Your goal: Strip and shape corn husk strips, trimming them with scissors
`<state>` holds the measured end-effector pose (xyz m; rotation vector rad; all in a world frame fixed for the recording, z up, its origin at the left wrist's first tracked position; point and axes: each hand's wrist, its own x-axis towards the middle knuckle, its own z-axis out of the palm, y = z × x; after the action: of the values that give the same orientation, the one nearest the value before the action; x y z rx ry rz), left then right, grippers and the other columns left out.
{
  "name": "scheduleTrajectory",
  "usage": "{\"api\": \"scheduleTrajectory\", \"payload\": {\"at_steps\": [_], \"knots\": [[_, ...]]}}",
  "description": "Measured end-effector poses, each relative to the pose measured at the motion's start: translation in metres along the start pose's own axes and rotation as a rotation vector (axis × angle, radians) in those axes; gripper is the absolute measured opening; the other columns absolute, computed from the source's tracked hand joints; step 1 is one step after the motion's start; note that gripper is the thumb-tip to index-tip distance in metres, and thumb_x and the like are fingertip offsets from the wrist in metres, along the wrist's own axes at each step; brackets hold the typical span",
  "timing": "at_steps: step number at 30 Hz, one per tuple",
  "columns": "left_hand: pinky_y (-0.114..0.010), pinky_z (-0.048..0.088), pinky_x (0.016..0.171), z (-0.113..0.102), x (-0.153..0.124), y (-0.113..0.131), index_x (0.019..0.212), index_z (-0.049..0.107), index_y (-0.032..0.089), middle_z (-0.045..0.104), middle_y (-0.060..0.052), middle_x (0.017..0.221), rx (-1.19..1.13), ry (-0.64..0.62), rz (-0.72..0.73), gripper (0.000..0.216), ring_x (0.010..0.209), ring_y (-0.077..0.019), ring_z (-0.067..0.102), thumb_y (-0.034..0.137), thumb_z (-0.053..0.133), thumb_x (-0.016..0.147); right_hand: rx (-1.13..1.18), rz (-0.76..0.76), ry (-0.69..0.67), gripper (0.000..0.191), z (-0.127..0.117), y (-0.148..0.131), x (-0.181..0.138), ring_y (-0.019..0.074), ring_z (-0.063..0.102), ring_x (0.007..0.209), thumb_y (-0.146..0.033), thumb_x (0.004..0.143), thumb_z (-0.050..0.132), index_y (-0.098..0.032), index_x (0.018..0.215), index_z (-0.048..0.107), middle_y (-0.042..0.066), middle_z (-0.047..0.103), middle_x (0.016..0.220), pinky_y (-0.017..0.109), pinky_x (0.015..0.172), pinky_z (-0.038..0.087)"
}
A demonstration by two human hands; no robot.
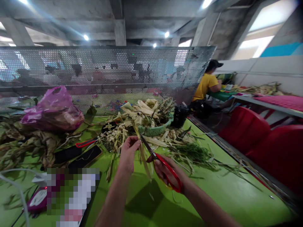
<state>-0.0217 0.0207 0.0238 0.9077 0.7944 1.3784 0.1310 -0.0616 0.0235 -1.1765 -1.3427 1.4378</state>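
Note:
My left hand (pixel 129 153) pinches a strip of dried corn husk (pixel 143 157), which hangs down over the table and sticks up past my fingers. My right hand (pixel 165 171) grips the red handles of a pair of scissors (pixel 170 173). Their dark blades point up and left and meet the husk strip beside my left fingertips. Behind both hands, a green plastic basket (pixel 153 130) is heaped with dried husks (pixel 144 110). Loose husk scraps (pixel 119 135) lie around its base. Whether the blades are parted is hard to tell.
A pink plastic bag (pixel 55 108) sits at the back left before a perforated metal screen (pixel 94 75). Left lie a red-handled tool (pixel 85 143), dark flat pieces (pixel 85 156) and a purple device (pixel 38 199) with a cable. Green strands (pixel 195 153) lie right; a person in yellow (pixel 205 85) sits beyond.

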Motion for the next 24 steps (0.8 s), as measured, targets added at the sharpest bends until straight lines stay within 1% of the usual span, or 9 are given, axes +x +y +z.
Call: {"api": "scheduleTrajectory", "payload": {"at_steps": [6,8,11,13,16,18,20,22,24], "knots": [[-0.017,0.041,0.064,-0.004,0.002,0.003,0.080,0.063,0.017,0.058,0.003,0.074,-0.050,0.040,-0.030,0.024,0.067,-0.0064,0.052,0.028,0.076,0.063,-0.203,0.036,0.112,0.049,-0.018,-0.002,0.000,0.0091,0.039,0.043,-0.058,0.082,0.051,-0.018,0.110,0.057,-0.005,0.041,0.056,0.020,0.039,0.033],[-0.016,0.041,0.061,-0.006,0.003,0.004,0.081,0.062,0.017,0.059,0.003,0.074,-0.072,0.049,-0.052,0.026,0.065,-0.0060,0.052,0.027,0.077,0.062,-0.439,0.003,0.153,0.043,-0.033,-0.002,0.002,0.0132,0.046,0.049,-0.054,0.082,0.052,-0.020,0.107,0.059,-0.002,0.050,0.060,0.023,0.044,0.038],[-0.016,0.040,0.057,-0.009,0.005,0.005,0.083,0.061,0.017,0.059,0.003,0.075,-0.092,0.059,-0.068,0.028,0.063,-0.0060,0.053,0.028,0.077,0.062,-0.936,-0.066,0.239,0.027,-0.060,0.001,0.007,0.0212,0.059,0.067,-0.041,0.083,0.053,-0.022,0.100,0.063,0.004,0.064,0.074,0.028,0.058,0.041],[-0.016,0.041,0.055,-0.010,0.005,0.005,0.084,0.061,0.018,0.060,0.002,0.076,-0.117,0.066,-0.072,0.030,0.063,-0.0061,0.053,0.028,0.077,0.061,-1.158,-0.066,0.253,0.032,-0.074,0.004,0.011,0.0246,0.062,0.080,-0.029,0.082,0.051,-0.022,0.112,0.060,0.008,0.068,0.091,0.030,0.066,0.042],[-0.016,0.042,0.054,-0.011,0.006,0.004,0.083,0.060,0.018,0.059,0.003,0.076,-0.157,0.066,-0.073,0.031,0.062,-0.0059,0.053,0.027,0.078,0.059,-1.327,-0.059,0.236,0.048,-0.084,0.002,0.015,0.0260,0.063,0.091,-0.018,0.079,0.049,-0.022,0.127,0.052,0.010,0.067,0.105,0.031,0.072,0.043],[-0.017,0.043,0.054,-0.011,0.006,0.003,0.082,0.058,0.018,0.058,0.004,0.075,-0.157,0.061,-0.064,0.031,0.062,-0.0058,0.052,0.028,0.078,0.060,-1.362,-0.059,0.251,0.041,-0.082,-0.005,0.016,0.0274,0.063,0.091,-0.022,0.083,0.048,-0.021,0.123,0.057,0.012,0.067,0.105,0.033,0.074,0.044],[-0.018,0.044,0.055,-0.010,0.006,0.002,0.081,0.057,0.019,0.057,0.004,0.073,-0.130,0.059,-0.047,0.031,0.061,-0.0061,0.052,0.029,0.077,0.061,-1.280,-0.113,0.298,0.034,-0.074,-0.015,0.016,0.0285,0.062,0.094,-0.032,0.089,0.044,-0.020,0.114,0.063,0.013,0.066,0.108,0.036,0.079,0.044],[-0.019,0.045,0.057,-0.008,0.005,0.001,0.079,0.055,0.018,0.056,0.004,0.071,-0.082,0.048,-0.025,0.031,0.061,-0.0070,0.053,0.031,0.077,0.061,-1.057,-0.204,0.277,0.037,-0.062,-0.025,0.016,0.0268,0.060,0.102,-0.041,0.092,0.039,-0.021,0.111,0.064,0.011,0.065,0.114,0.036,0.086,0.043],[-0.021,0.046,0.058,-0.004,0.004,-0.002,0.080,0.054,0.018,0.058,0.004,0.072,-0.045,0.025,-0.002,0.030,0.062,-0.0084,0.055,0.031,0.076,0.062,-0.816,-0.246,0.153,0.038,-0.048,-0.031,0.018,0.0242,0.059,0.105,-0.045,0.091,0.042,-0.023,0.114,0.062,0.007,0.064,0.118,0.034,0.089,0.043]]}}
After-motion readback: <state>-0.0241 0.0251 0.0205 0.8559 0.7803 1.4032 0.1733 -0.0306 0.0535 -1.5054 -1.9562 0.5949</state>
